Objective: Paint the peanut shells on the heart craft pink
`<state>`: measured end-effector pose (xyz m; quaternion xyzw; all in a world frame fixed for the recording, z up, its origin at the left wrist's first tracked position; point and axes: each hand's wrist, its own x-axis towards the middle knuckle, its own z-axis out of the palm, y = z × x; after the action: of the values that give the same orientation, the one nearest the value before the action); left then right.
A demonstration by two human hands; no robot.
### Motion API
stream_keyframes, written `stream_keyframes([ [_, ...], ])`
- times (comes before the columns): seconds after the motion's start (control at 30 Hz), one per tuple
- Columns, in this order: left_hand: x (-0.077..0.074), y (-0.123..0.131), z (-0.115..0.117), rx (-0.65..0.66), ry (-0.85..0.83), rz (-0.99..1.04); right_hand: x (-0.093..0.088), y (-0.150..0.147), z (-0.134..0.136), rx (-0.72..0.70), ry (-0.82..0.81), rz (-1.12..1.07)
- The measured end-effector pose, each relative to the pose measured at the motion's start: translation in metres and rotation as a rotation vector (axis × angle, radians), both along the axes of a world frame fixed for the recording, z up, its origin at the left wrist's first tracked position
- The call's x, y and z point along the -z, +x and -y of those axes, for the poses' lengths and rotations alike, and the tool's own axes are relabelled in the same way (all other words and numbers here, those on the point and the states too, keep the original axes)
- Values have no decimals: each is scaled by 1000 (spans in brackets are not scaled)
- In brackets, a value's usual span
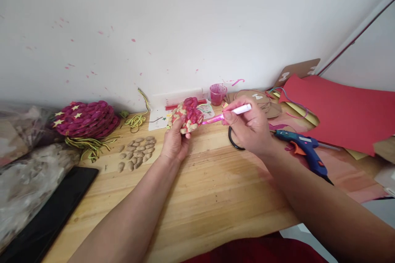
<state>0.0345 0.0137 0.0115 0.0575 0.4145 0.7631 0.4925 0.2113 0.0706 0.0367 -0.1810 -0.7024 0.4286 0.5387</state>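
My left hand (176,139) grips a round red craft piece covered with peanuts (189,111), raised over the table. Some of its peanuts are painted magenta, and the others are plain tan. Between the fingers and thumb of my right hand (249,125) is a white-handled paintbrush (240,109), its lower part smeared pink. The brush's tip meets the right edge of the craft piece, at a peanut there. Behind my hands, against the wall, stands a clear cup stained with magenta paint (217,94). Loose peanuts (138,150) lie on the wooden table to the left of my left hand.
At the left are stacked magenta peanut discs with stars (84,119), yellow-green cords (92,148), plastic bags (33,189) and a black slab (61,209). Right of my hands lie a blue glue gun (308,148), black-handled scissors (234,139), cardboard shapes (271,109) and red sheets (342,111).
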Motion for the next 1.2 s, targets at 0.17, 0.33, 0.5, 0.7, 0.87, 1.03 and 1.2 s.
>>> stream_keyframes([
  [0.17, -7, 3, 2, 26, -45, 61, 2, 1, -3, 22, 36, -7],
  [0.33, -11, 3, 3, 50, -39, 65, 1, 0, -3, -21, -29, -38],
  [0.5, -9, 2, 3, 83, -24, 61, -1, -2, -3, -23, -56, -68],
  [0.7, -8, 0, 3, 105, -15, 78, 1, -1, -6, -81, -98, -62],
  [0.87, -9, 0, 4, 103, -29, 83, 3, -3, -6, -59, -123, -83],
  [1.03, -10, 0, 4, 127, -24, 78, 1, -2, -7, -82, -183, -72],
  [1.2, -9, 0, 4, 113, -26, 68, 1, -2, -8, -56, -196, -106],
])
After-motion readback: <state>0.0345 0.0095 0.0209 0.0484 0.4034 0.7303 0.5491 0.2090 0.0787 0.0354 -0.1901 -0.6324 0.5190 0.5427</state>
